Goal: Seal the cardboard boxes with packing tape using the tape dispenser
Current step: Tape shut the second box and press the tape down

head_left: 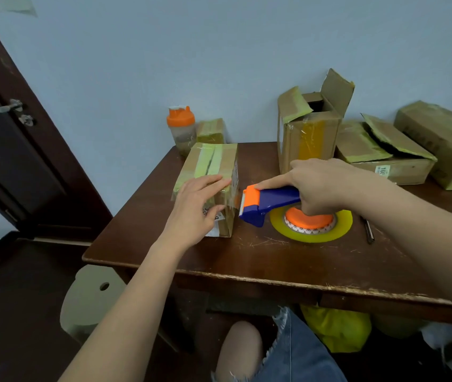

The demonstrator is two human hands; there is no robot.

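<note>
A dark door [4, 139] stands well left of the counter [247, 257]. At the counter's far left corner sits a shaker bottle [182, 129] with an orange lid and some murky liquid low inside, and just beside it a small taped box [211, 130]. In front of those, the taped box [213, 175] being worked on stands near the counter's left edge, its flaps closed under pale green tape. The left hand [194, 213] lies on its near end, fingers loose and fairly straight, pressing rather than gripping. Right of that box, the right hand [321, 183] is wrapped round the blue-and-orange tape dispenser [266, 202], index finger stretched along the top, the toothed blade just beside the box's corner. The yellow tape roll [313, 227] sits under that hand. Behind it an open box [310, 133] stands with flaps up; its inside is dark and I cannot tell what it holds. A pen [368, 230] lies right of the roll. At the counter's far right, a flat box [385, 153] with loose flaps touches a tilted box [445, 142].
</note>
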